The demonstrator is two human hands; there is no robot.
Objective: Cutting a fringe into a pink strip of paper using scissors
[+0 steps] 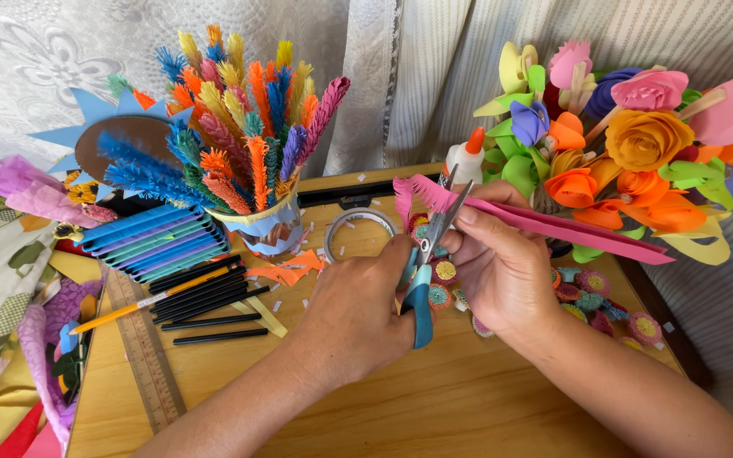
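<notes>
Head view: a person sat at a wooden tabletop (366, 407), both hands meeting near its middle.
Left hand (358, 309): clenched through the blue handles of a pair of scissors (428, 263), blades parted and aimed up and away toward the curtain.
Right hand (494, 263): pinched a folded pink paper strip (553, 225) near its fringed end.
Strip position: raised above the tabletop, its cut end between the blades.
Strip axis: long axis ran left to right, dipping toward the right; the fringed end pointed left, the uncut end reached toward the paper flowers (638, 144).
Risk to fingers: the right thumb sat just beside the blades, so a hurried snip might have nicked it.
Risk to paper: a cut too deep might have severed the strip; the unsupported far end might have sagged and skewed the cut.
Nearby: glue bottle (467, 161), tape roll (358, 229), black pencils (205, 297).
</notes>
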